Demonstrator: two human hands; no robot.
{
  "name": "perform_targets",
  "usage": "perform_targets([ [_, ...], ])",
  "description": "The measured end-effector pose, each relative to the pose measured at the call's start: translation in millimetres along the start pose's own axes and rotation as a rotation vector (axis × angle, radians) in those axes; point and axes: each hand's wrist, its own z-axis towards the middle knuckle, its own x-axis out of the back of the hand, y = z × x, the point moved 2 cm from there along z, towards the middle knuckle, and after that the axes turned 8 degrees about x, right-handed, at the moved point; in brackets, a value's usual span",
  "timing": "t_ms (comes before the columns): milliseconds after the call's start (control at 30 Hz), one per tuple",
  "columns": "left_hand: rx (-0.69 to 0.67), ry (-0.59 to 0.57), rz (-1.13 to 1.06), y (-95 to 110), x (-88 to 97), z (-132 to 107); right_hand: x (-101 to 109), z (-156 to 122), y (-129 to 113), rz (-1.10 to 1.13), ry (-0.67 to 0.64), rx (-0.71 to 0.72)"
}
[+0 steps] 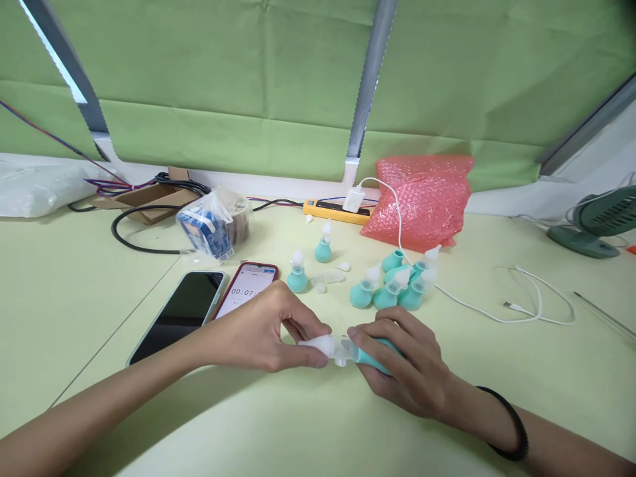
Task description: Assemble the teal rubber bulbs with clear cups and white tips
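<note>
My left hand [278,331] pinches a white soft nozzle tip [320,345] between thumb and fingers. Facing it, my right hand [407,358] is wrapped round a teal squeeze bulb [372,356], which looks like part of a nasal aspirator. A clear plastic connector [340,354] sticks out of the bulb and meets the tip; how far the tip sits on it I cannot tell. Beyond my hands stand similar teal bulbs with tips, one at centre [297,278], another behind it [322,249], and several grouped on the right [362,295]. Loose clear parts [328,279] and a white tip [343,266] lie between them.
Two phones lie by my left forearm, one dark [181,311], one showing a timer [248,285]. Farther back are a plastic-wrapped package [213,225], a yellow power strip [330,212] and a red bubble-wrap bag [422,205]. A white cable [477,311] and a green fan [591,225] are right.
</note>
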Motion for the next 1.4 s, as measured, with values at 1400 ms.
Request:
perform_targets([
  [1400,-0.261,0.152,0.153,23.1,-16.7,-17.0,46.1,21.3,-14.1,0.018,-0.087,0.069],
])
